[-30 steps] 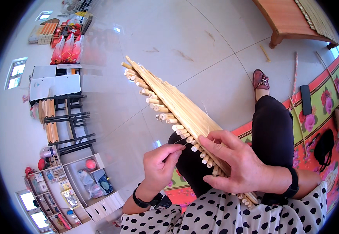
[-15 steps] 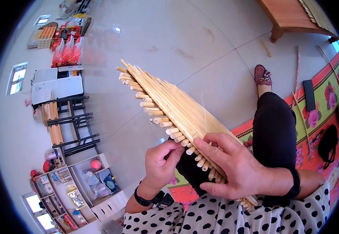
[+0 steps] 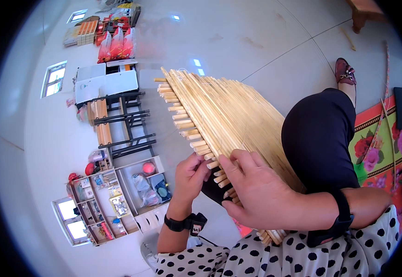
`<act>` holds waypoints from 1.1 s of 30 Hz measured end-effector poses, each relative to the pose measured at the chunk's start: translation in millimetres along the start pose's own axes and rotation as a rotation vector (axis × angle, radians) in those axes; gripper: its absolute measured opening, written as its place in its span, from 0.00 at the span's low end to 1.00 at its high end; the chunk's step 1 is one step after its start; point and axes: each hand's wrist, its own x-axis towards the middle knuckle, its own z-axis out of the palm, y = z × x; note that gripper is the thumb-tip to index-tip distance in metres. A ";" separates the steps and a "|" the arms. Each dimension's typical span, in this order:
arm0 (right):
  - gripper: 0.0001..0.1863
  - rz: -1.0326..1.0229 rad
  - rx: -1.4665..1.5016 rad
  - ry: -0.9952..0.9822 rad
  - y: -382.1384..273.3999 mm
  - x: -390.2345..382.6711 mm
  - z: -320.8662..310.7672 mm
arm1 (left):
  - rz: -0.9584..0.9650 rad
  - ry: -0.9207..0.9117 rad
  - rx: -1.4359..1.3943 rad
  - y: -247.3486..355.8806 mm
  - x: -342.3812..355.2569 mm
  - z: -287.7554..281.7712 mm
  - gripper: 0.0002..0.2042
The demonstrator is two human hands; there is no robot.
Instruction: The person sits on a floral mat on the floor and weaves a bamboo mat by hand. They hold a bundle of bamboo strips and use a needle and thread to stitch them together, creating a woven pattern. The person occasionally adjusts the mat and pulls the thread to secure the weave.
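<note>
A mat of pale, straw-coloured reed stalks point(image 3: 238, 111) lies slanted across my lap, its cut stalk ends sticking out in a row along the left edge. My right hand point(image 3: 265, 194) grips that edge, fingers over the top stalks and thumb by the cut ends. Just left of it, my left hand point(image 3: 190, 177) is closed in a pinch against the stalk ends; whatever is between its fingertips is too small to make out. Fine pale thread shows faintly on the mat. Both wrists wear black bands.
My bent knee in dark trousers point(image 3: 321, 134) is right of the mat, above a flowered cloth point(image 3: 367, 147) with a dark flat object point(image 3: 400, 108). At left stand folding-legged furniture point(image 3: 122, 113), a shelf unit point(image 3: 97, 203) and red-and-white bags point(image 3: 117, 45). A wooden leg point(image 3: 360, 21) shows at upper right.
The view has shifted, so the room sits further right in it. The mat's broad face shows more fully. Both hands keep their places at its edge, the left still pinching.
</note>
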 end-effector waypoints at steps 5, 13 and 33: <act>0.38 -0.003 -0.105 -0.020 -5.4 -6.5 5.8 | 0.057 0.004 -0.073 -9.7 0.5 0.8 0.07; 0.42 -0.007 -0.083 -0.230 -7.4 -6.3 3.0 | -0.044 0.008 -0.036 -14.8 -7.9 -8.5 0.09; 0.39 -0.016 -0.082 -0.180 -2.7 -15.5 -7.7 | 0.121 -0.052 0.097 -9.6 5.9 -9.2 0.09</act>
